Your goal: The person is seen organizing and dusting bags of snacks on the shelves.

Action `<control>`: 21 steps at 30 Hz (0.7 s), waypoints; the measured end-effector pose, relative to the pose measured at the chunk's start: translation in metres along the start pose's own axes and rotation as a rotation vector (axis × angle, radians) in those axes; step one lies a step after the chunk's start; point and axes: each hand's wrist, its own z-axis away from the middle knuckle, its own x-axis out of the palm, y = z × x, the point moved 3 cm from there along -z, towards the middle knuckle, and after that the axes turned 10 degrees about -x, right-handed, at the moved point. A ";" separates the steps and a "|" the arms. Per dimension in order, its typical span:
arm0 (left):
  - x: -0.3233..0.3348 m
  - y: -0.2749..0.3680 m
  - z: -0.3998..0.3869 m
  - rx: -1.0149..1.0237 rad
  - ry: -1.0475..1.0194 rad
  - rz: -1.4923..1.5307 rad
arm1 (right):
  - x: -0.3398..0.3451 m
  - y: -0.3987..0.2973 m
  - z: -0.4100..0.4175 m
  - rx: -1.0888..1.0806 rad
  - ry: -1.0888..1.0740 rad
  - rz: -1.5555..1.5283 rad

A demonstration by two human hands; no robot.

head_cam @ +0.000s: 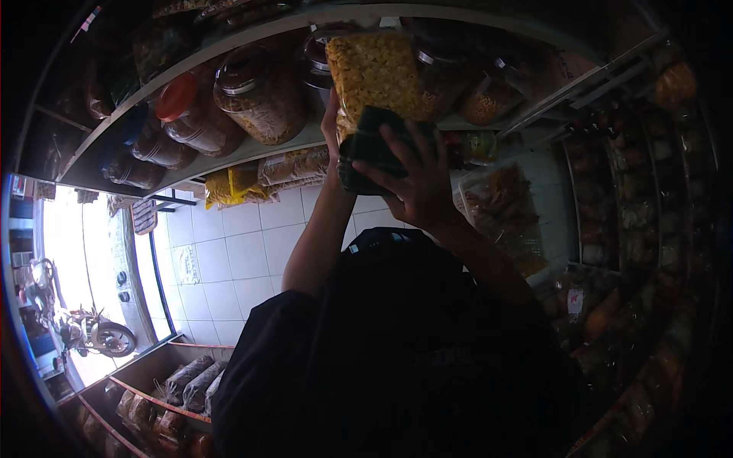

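Note:
A clear plastic bag packed with yellow flaky snack is raised in front of the shelf. My left hand grips it along its left side, with most of the fingers hidden behind it. Over the bag's lower part lies a dark green folded cloth. Spread across that cloth are the fingers of my right hand, which holds it against the bag. The bag's lower end is covered by the cloth.
Behind the bag, a shelf carries plastic jars, including a red-lidded jar and a large snack jar. Yellow packets sit below. A basket of bagged goods stands right on the tiled floor. Stocked racks line the right.

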 end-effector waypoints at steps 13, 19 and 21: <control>0.018 -0.030 -0.015 0.253 0.347 -1.376 | 0.025 0.061 0.035 0.977 0.826 -1.428; 0.039 -0.019 -0.012 0.154 0.310 -1.378 | 0.015 0.086 0.051 0.952 0.725 -1.447; 0.032 -0.005 -0.012 0.171 0.401 -1.257 | 0.014 0.089 0.060 1.116 0.837 -1.689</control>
